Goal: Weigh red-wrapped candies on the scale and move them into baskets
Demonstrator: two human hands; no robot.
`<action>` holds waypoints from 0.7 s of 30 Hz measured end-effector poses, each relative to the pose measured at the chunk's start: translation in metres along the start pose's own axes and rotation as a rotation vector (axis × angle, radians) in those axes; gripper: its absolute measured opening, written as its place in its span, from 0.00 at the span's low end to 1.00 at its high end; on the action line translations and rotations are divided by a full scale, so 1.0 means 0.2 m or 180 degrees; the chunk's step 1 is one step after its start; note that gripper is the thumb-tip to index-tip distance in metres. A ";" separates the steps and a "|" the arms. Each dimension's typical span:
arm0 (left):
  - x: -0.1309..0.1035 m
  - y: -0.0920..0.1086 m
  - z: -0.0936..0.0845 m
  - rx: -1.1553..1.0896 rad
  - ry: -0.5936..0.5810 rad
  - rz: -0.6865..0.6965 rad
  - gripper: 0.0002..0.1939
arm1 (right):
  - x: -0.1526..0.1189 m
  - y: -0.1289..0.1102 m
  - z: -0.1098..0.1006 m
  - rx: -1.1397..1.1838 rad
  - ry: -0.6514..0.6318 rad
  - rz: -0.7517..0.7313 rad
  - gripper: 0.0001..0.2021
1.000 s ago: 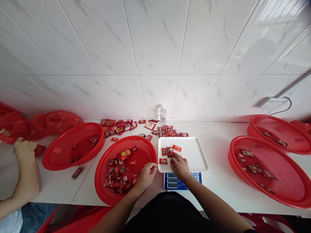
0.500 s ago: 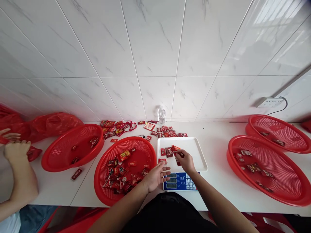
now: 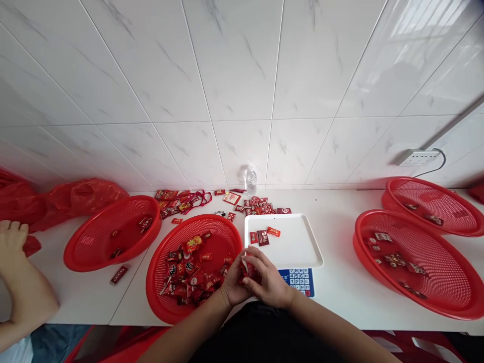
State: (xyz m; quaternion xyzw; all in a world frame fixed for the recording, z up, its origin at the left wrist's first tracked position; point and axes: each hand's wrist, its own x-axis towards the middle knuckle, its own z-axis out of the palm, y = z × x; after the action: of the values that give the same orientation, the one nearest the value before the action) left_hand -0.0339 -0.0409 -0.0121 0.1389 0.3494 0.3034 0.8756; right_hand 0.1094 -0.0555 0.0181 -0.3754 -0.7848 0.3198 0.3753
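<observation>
My left hand (image 3: 233, 283) and my right hand (image 3: 271, 281) meet in front of the scale, closed around red candy packets (image 3: 254, 274); fingers hide most of them. Behind my hands lies the white tray (image 3: 295, 247) of the scale. A small red packet (image 3: 253, 237), a dark red packet (image 3: 263, 237) and an orange-red packet (image 3: 274, 231) rest on it. My right hand covers part of the blue scale panel (image 3: 302, 280). Close to my left hand stands a red basket (image 3: 223, 227) holding many mixed candies (image 3: 189, 277).
Red baskets stand at the left (image 3: 91, 232) and right (image 3: 446, 282), with few candies inside. Candy packets (image 3: 260, 205) and a clear bottle (image 3: 251, 182) sit by the wall. A dark red bar (image 3: 119, 275) lies on the table. Another person's arm (image 3: 28, 287) is at far left.
My right hand has moved from the tray down to my left hand. Packets near the tray's left and front have left it and red packets are now between my hands.
</observation>
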 end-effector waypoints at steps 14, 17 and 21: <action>-0.20 0.07 -0.17 -0.0801 0.0048 0.0372 0.22 | 0.19 0.55 0.05 -0.1644 -0.0817 0.1692 0.31; -0.20 0.06 -0.18 -0.0758 0.0168 0.0381 0.21 | 0.18 0.53 0.11 -0.1755 -0.1037 0.1089 0.30; -0.20 0.04 -0.18 -0.0789 0.0272 0.0317 0.21 | 0.13 0.55 0.12 -0.1845 -0.0827 0.0564 0.18</action>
State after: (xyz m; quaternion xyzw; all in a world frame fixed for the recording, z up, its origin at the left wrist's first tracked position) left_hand -0.0850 -0.0589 -0.0124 0.0338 0.3389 0.3929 0.8542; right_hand 0.1172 0.0166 -0.0709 -0.4895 -0.8488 0.1598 0.1204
